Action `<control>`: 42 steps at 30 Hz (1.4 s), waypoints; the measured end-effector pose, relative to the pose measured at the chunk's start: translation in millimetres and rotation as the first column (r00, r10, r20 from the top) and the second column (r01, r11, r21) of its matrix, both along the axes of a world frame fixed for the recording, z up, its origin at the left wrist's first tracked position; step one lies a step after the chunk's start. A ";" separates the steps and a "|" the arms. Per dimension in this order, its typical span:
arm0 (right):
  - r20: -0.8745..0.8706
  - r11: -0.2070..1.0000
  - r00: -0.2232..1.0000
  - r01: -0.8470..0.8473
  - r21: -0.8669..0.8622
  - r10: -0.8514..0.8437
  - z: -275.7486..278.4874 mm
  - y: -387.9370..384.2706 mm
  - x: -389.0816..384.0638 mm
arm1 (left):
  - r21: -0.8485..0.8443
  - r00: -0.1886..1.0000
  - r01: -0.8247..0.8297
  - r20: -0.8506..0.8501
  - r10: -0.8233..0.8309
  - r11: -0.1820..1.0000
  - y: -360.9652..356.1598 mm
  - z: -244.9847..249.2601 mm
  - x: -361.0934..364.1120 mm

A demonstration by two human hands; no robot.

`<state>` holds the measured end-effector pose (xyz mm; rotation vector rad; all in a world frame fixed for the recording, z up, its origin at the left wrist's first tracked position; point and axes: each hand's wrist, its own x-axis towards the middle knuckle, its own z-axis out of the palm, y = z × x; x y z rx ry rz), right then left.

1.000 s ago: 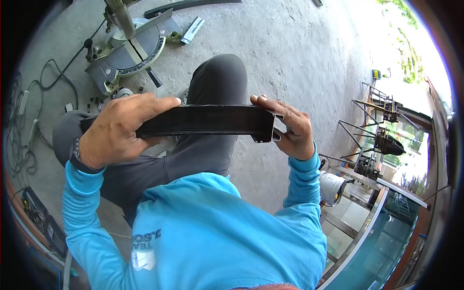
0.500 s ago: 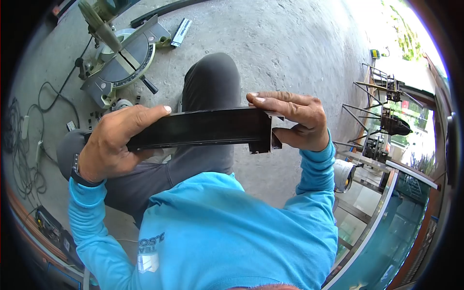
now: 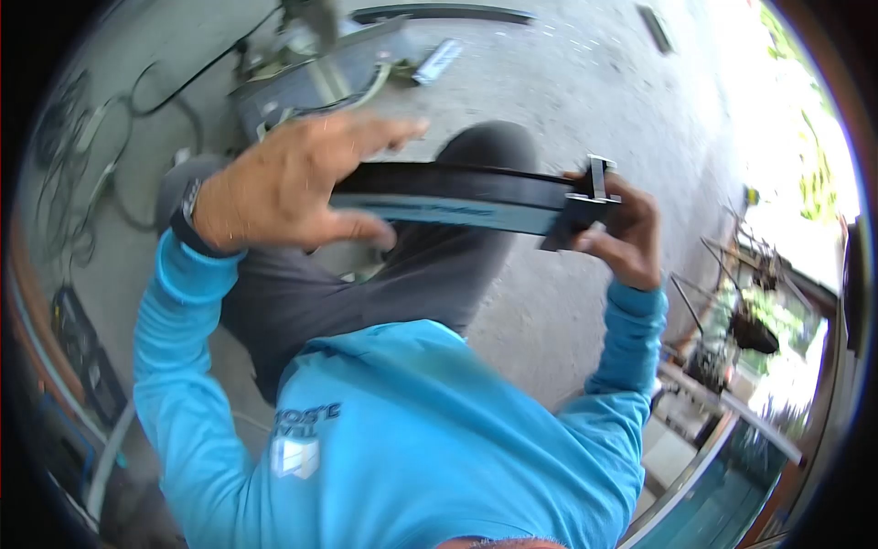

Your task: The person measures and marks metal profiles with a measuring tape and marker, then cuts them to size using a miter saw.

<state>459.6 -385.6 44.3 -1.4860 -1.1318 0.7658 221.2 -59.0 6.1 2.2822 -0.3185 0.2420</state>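
A dark metal profile (image 3: 457,183), a short hollow-looking bar with a pale blue label strip along its lower face, lies across in front of me above my knees. My right hand (image 3: 636,229) is closed on its right end, thumb below the stepped cut end and fingers behind it. At the other end is my left hand (image 3: 283,183), blurred, a dark band on its wrist. Its thumb and fingers are stretched apart above and below the bar, and the palm hides that end.
A mitre saw (image 3: 320,78) stands on the concrete floor beyond my left knee. Near it lie a small labelled offcut (image 3: 438,61) and a long dark bar (image 3: 444,13). Cables (image 3: 105,165) coil at left. Metal frames and a glass panel (image 3: 722,476) are at right.
The profile has turned in my hands, so its labelled face now shows. My left hand's fingers have spread off it. Both hands have shifted right in view, and the camera has moved.
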 end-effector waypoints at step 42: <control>-0.304 0.937 0.953 -0.106 -0.334 -0.001 -69.9 64.4 68.9 | -0.557 0.271 -0.817 -0.143 0.952 0.149 110.5 -43.2 -144.7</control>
